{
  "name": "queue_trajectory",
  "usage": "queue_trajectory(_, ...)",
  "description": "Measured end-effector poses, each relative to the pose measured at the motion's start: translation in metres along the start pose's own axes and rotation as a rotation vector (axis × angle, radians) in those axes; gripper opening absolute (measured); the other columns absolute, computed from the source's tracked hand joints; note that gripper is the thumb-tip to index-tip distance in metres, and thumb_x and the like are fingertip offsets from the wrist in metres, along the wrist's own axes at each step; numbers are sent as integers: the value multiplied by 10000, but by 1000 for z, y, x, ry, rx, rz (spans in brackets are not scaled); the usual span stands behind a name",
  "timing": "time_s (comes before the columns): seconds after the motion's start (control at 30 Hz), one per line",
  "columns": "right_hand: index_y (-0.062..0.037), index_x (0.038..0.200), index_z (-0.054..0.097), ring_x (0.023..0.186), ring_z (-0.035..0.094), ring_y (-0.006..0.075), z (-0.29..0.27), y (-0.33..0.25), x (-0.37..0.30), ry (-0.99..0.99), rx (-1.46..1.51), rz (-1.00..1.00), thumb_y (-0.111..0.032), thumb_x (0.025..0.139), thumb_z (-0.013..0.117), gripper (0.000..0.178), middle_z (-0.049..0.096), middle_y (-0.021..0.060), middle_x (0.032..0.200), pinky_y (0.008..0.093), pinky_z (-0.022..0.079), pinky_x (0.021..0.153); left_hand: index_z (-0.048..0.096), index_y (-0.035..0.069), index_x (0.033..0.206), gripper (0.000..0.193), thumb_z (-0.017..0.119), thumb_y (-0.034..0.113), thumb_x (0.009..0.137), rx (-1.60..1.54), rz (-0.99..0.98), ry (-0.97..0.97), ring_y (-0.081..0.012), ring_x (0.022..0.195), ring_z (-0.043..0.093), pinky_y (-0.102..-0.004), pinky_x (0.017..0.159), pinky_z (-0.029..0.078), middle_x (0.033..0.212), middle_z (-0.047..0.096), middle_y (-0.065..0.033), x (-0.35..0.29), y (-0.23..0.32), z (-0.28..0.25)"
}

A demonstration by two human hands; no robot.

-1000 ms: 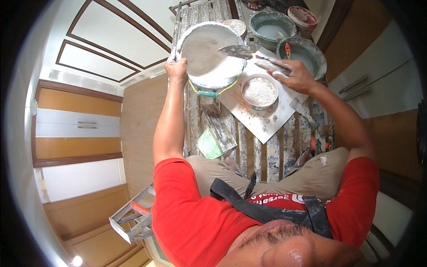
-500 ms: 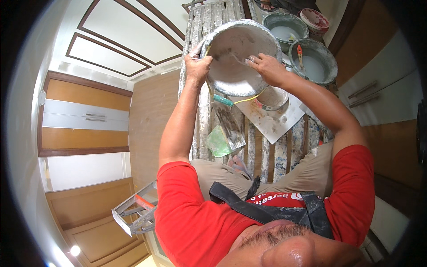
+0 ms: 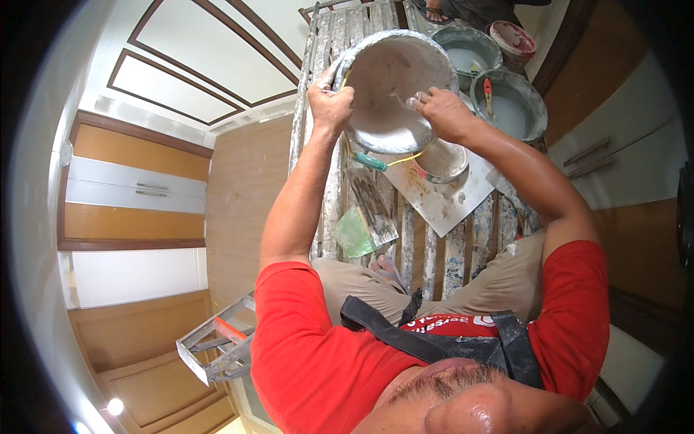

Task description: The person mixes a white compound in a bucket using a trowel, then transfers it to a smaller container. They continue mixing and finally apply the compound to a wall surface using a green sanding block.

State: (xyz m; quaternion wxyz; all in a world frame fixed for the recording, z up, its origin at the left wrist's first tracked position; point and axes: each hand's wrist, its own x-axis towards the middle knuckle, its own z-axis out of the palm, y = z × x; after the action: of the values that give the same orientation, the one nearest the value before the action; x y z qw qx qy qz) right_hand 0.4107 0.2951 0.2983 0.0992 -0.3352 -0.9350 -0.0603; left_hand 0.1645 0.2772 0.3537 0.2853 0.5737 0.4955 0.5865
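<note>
Should the left hand [image 3: 332, 103] loosen, the tilted, round, white-smeared bucket [image 3: 379, 69] could slip onto the paint-spattered slatted tabletop [image 3: 455, 254] beneath. Its fingers clasp the bucket's left rim; the right hand's [image 3: 447, 113] curl narrowly over the mouth's right side, holding what I cannot tell.

There were two hands, one left hand [image 3: 331, 108] and one right hand [image 3: 447, 114]. Open containers came to five: one big bucket [image 3: 396, 35], two green pails [image 3: 531, 94], one small tub [image 3: 434, 176] and one red-rimmed tub [image 3: 515, 37]. There was one brush [image 3: 488, 88], one flat blade [image 3: 372, 206], one green sheet [image 3: 354, 233], one white board [image 3: 452, 211], one bench [image 3: 455, 253] and one ladder [image 3: 230, 330]. Cupboard handles [image 3: 587, 151] numbered four, two on each side. The partly covered slats could not be counted.
</note>
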Motion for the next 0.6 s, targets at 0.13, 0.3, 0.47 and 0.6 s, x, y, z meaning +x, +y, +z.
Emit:
queue_trajectory(0.13,22,1045,631,921,633,275,-7,-8,8,187,-84,25,-53,777,613,278,635,141,975,372,547,749,644,-41,1201,470,545,-49,741,92,57,-19,-34,652,519,-187,568,423,892,628,17,-3,1,8)
queue_trajectory(0.3,59,931,633,800,643,248,0,-35,8,188,-226,43,-71,754,633,220,618,160,860,312,561,627,643,-47,1199,464,540,-49,747,104,77,6,-30,632,522,-185,547,417,890,653,-12,-5,1,18)
queue_trajectory(0.47,44,863,649,769,629,223,-1,-31,12,241,-334,72,-81,728,644,184,616,147,821,286,552,610,663,-29,1162,446,525,-39,738,97,-57,36,-85,713,585,-225,641,472,874,667,-41,-6,11,22)
queue_trajectory(0.6,35,868,664,774,626,224,7,-43,9,137,-330,41,-77,726,640,182,617,139,804,293,552,629,651,-47,1177,446,532,-41,747,198,173,30,-53,601,544,-207,532,435,827,646,-20,-1,-2,24)
